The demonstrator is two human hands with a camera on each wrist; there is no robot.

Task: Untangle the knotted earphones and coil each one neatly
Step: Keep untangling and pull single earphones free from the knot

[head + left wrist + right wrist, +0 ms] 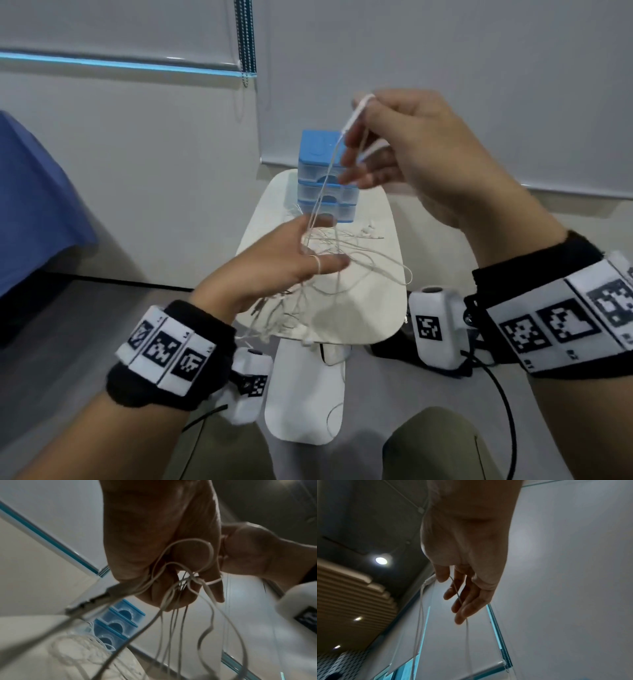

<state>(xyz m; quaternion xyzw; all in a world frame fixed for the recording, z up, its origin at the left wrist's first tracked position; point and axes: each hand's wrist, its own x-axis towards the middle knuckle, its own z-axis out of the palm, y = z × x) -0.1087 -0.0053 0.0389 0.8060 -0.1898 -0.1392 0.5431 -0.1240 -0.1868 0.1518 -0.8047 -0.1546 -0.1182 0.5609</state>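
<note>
Right hand (411,150), upper centre, pinches a white earphone plug (356,114) aloft. Left hand (284,263), centre frame, grips the tangled earphones (342,260), one loop round a finger. Cables dangle over the white counter (376,308), blue drawer box (322,171) behind.
</note>
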